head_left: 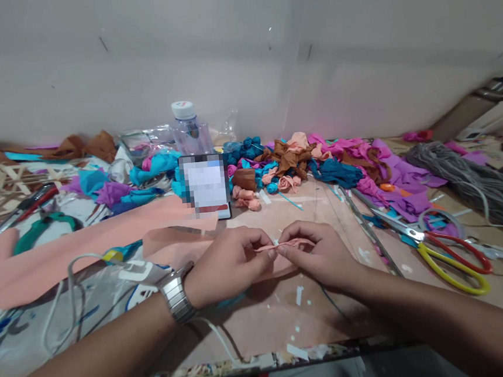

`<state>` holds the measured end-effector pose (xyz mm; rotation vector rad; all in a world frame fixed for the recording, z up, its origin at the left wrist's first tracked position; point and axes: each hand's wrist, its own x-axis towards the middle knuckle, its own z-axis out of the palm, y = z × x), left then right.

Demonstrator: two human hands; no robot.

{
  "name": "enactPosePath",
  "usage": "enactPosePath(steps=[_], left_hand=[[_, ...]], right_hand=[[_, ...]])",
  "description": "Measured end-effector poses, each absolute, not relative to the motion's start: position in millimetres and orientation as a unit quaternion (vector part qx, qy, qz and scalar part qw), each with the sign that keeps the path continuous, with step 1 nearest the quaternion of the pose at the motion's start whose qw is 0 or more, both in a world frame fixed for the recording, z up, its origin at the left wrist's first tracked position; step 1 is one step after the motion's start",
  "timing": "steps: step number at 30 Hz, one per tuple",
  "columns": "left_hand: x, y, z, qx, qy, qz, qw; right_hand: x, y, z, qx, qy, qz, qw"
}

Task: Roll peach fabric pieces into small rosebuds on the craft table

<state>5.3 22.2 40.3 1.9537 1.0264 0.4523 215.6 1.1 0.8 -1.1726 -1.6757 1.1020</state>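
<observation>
Between both hands, over the middle of the table, stretches a narrow gathered strip of peach crepe paper [298, 242]. My left hand [235, 257], with a metal watch [178, 296] on its wrist, pinches the strip's left part between thumb and fingertips. Close beside it, my right hand [316, 250] pinches the same strip, thumb tips nearly touching. A wide sheet of peach crepe paper [84, 244] lies to the left, partly behind the left hand. Finished-looking rolled peach paper roses [289, 183] sit just behind the hands.
A phone [207, 183] leans upright in front of a capped bottle [186, 129]. Scissors [414, 234] with red and yellow handles lie right, near a grey cord bundle [466, 184]. Green-handled pliers [43, 227] and a white cable [69, 286] are left. Coloured crepe scraps [333, 172] line the back.
</observation>
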Motion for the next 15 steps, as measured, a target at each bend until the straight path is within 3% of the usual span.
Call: enactPosePath(steps=[15], left_hand=[[4.1, 21.6, 41.0, 0.799, 0.391, 0.200, 0.412]], right_hand=[[214.2, 3.1, -1.1, -0.476, -0.594, 0.527, 0.379]])
